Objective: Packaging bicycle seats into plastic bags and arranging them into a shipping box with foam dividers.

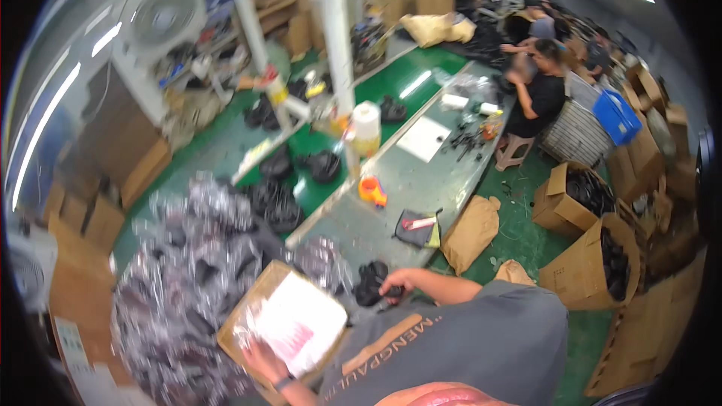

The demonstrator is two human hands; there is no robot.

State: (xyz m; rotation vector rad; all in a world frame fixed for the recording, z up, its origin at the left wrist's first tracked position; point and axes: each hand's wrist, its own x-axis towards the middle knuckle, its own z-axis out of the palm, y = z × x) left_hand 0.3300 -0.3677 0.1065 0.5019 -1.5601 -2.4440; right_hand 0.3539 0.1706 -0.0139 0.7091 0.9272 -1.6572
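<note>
My left hand (265, 362) reaches into an open cardboard box (235, 314) that holds a stack of flat clear and white plastic bags (301, 319) with pinkish print. Its fingers close on the edge of a crinkled clear plastic bag (247, 325) at the box's left side. At the table's near edge, right of the box, my right hand (398, 283) grips a soft black bundle (370, 283). The bundle's exact kind is too blurred to tell. Left of the box lies a large heap of dark items in clear plastic (188, 286).
On the table are a dark pouch (420, 227), an orange tape dispenser (372, 191) and a white sheet (423, 139). A co-worker in black (545, 90) sits at the far right end. Cardboard boxes (568, 199) and brown paper (472, 233) stand on the floor to the right.
</note>
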